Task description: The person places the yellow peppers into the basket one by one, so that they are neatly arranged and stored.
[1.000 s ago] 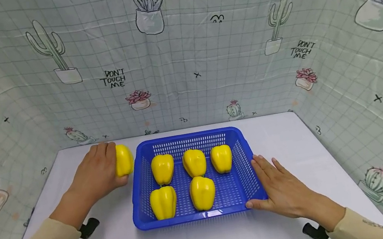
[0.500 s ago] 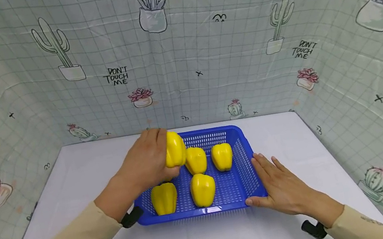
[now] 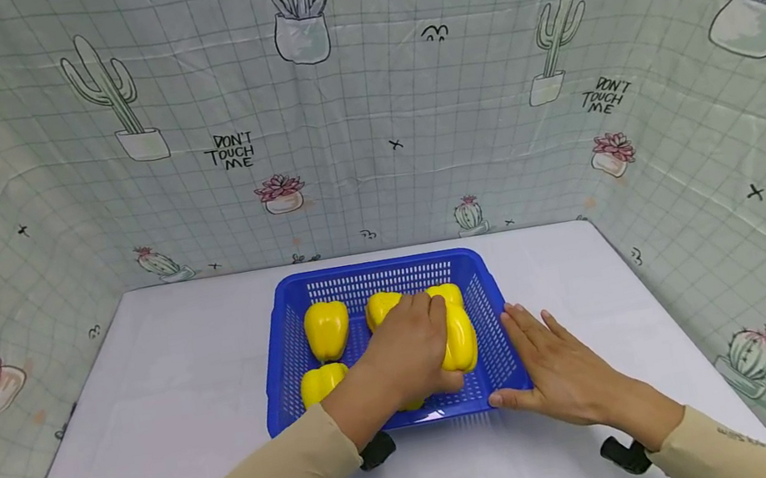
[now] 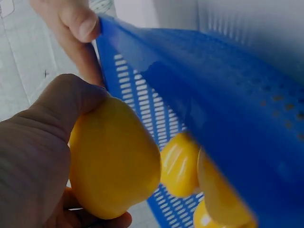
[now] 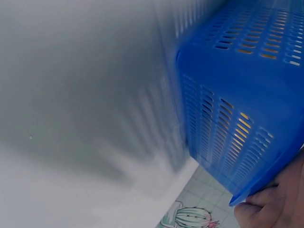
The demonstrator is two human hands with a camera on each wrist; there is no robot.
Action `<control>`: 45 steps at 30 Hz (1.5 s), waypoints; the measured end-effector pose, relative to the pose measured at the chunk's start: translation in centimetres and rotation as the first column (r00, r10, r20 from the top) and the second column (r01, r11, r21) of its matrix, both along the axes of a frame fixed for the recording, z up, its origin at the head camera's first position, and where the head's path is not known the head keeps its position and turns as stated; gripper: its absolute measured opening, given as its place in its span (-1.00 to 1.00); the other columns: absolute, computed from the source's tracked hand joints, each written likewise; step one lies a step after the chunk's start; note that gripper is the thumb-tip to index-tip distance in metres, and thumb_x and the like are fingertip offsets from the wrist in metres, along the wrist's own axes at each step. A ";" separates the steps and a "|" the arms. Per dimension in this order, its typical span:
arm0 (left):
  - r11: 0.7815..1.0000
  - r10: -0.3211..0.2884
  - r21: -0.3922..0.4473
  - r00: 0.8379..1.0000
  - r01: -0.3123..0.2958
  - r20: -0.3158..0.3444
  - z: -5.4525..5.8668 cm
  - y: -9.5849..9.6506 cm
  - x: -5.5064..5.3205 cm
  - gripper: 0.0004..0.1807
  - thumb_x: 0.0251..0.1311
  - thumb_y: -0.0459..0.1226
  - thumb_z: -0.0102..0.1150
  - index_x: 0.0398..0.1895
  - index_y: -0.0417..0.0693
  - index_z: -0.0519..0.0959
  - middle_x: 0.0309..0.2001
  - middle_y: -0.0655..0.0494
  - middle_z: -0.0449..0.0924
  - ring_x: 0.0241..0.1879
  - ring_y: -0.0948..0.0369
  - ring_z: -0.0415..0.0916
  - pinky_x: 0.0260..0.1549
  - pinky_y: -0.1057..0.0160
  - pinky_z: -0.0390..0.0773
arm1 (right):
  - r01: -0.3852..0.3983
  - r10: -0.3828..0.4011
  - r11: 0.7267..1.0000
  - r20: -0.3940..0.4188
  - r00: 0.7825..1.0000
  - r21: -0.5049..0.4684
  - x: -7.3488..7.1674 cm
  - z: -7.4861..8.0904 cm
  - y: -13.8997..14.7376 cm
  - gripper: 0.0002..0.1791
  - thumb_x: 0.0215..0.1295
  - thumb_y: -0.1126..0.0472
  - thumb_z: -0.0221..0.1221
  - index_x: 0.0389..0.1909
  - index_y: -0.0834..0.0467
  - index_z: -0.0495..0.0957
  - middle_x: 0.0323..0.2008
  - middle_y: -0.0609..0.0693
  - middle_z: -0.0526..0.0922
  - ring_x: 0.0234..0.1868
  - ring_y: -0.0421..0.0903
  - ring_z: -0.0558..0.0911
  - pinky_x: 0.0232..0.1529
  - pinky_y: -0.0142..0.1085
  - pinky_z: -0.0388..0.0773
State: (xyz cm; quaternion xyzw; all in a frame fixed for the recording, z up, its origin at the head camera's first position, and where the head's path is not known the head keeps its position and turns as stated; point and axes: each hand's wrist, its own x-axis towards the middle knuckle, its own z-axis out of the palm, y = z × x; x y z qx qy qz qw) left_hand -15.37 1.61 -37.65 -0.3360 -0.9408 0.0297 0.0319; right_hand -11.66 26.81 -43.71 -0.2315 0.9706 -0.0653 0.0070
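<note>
In the head view my left hand (image 3: 410,353) grips a yellow bell pepper (image 3: 459,338) over the right front part of a blue plastic basket (image 3: 401,419). The left wrist view shows the thumb and fingers wrapped around this pepper (image 4: 114,156). Two more peppers stand at the left, a back one (image 3: 327,330) and a front one (image 3: 322,383). At the back, a middle pepper (image 3: 382,307) and a right pepper (image 3: 447,293) are partly covered by the left hand, which also hides most of a front pepper. My right hand (image 3: 564,369) rests along the basket's right rim, fingers extended.
The basket stands on a white-covered table (image 3: 200,371). A grey-green grid-patterned cloth (image 3: 361,107) with cactus drawings rises behind and on both sides. Each wrist carries a small black mount, such as the right one (image 3: 625,456).
My left hand has carried the pepper from beside the basket's left edge, rightward across it, to the right front part. The right hand has stayed at the right rim.
</note>
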 end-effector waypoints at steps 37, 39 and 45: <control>0.989 0.025 -0.147 1.000 -0.023 0.014 -5.9 4.6 -0.9 0.02 0.15 0.45 0.29 0.48 -0.02 0.37 0.21 0.11 0.55 0.20 0.18 0.51 0.43 0.21 0.47 | -0.025 0.024 0.999 -0.046 0.999 -0.021 0.0 -0.4 0.2 0.23 0.36 -0.51 0.13 0.60 0.45 0.10 0.62 0.38 0.13 0.65 0.29 0.15 0.59 0.30 0.11; 0.989 0.021 -0.147 1.000 -0.019 0.010 -6.1 4.5 -0.9 0.03 0.14 0.46 0.27 0.47 -0.01 0.37 0.21 0.11 0.54 0.20 0.18 0.50 0.42 0.20 0.48 | -0.027 0.026 0.999 -0.047 0.999 -0.019 0.0 -0.4 0.2 0.23 0.36 -0.51 0.13 0.60 0.45 0.10 0.62 0.38 0.13 0.65 0.29 0.15 0.59 0.30 0.11; 0.991 0.031 -0.131 0.998 -0.025 0.047 -6.0 4.1 -1.0 0.08 0.16 0.49 0.19 0.54 -0.02 0.32 0.27 0.07 0.54 0.24 0.15 0.50 0.42 0.17 0.49 | -0.026 0.025 0.999 -0.040 0.999 -0.022 -0.1 -0.4 0.1 0.24 0.37 -0.51 0.12 0.61 0.44 0.07 0.64 0.36 0.11 0.66 0.27 0.13 0.60 0.29 0.09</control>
